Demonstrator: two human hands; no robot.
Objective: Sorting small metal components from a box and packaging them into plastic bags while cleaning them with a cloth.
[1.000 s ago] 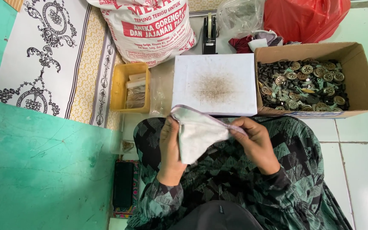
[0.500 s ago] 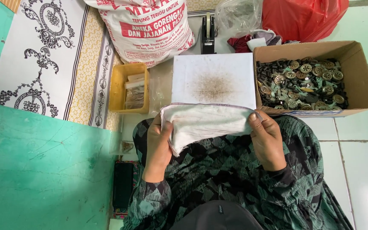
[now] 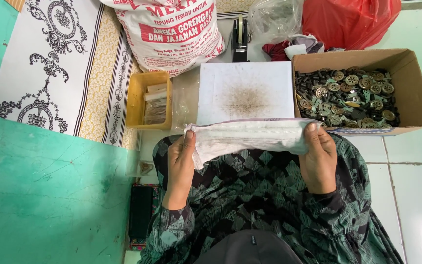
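**White pouch pulled flat**

The white pouch (image 3: 252, 137) is stretched out sideways over the lap, a zip line running along its length. Its left end droops into a soft fold; its upper edge lies along the near edge of the white board (image 3: 245, 93).

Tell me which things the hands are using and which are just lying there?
In use:
left hand
right hand
white cloth pouch, stretched between both hands

Just lying about:
white board
cardboard box of small metal parts
yellow tray
printed sack
red bag
tape dispenser
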